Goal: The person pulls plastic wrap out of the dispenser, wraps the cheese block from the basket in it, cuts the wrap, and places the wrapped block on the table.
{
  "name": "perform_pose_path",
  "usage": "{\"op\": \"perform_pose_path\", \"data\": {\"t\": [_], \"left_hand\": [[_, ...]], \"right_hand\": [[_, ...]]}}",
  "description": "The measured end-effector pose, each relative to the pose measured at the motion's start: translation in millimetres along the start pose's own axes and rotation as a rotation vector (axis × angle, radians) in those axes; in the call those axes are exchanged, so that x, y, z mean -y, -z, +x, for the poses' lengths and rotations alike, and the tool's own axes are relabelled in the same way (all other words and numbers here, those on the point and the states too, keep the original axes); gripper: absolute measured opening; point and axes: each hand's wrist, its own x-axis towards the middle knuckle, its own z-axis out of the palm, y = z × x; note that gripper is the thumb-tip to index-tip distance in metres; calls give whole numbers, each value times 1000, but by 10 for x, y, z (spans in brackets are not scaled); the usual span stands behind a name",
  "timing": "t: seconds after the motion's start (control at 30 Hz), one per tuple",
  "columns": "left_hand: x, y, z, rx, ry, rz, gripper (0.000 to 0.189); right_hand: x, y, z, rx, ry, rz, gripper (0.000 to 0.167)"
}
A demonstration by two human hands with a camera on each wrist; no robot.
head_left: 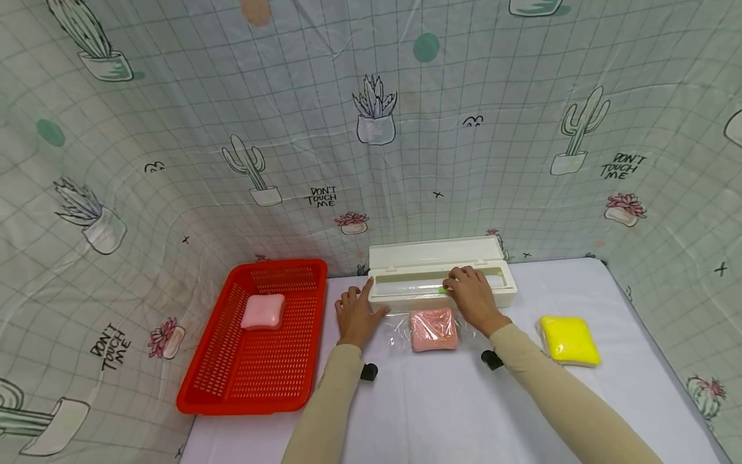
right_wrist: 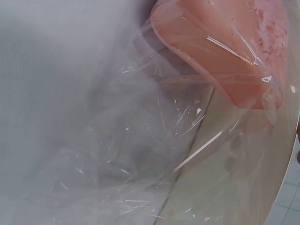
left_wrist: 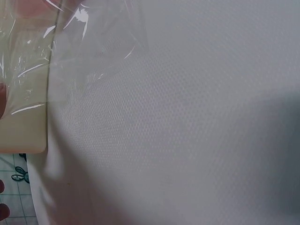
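A cream cling film dispenser (head_left: 400, 299) lies with its lid (head_left: 435, 253) raised at the back, a film roll (head_left: 406, 287) inside. My left hand (head_left: 353, 316) rests at its left end, index finger at the corner and thumb along the front. On the front rail, my right hand (head_left: 472, 299) pinches a small green slide cutter (head_left: 443, 290), mostly hidden by the fingers. Clear film (right_wrist: 140, 154) stretches from the dispenser over a pink rounded block (head_left: 433, 330) in front of it. In the left wrist view, film (left_wrist: 93, 51) overlaps the dispenser's edge (left_wrist: 28, 131).
A red perforated basket (head_left: 249, 409) stands on the left, with a second pink block (head_left: 263, 312) inside. To the right lies a yellow block (head_left: 570, 340). A cactus-print cloth (head_left: 435, 161) hangs behind the white tabletop (head_left: 440, 412).
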Motion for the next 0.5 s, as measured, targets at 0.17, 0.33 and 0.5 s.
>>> {"op": "perform_pose_path", "data": {"t": [0.17, 0.33, 0.5], "left_hand": [[-11, -13, 1, 3, 2, 7, 85], [-21, -20, 8, 15, 0, 15, 85], [18, -17, 5, 22, 17, 23, 86]], "right_hand": [[-24, 17, -18, -18, 12, -17, 11], [-85, 39, -52, -16, 11, -29, 12], [-274, 122, -163, -14, -33, -9, 12]]}}
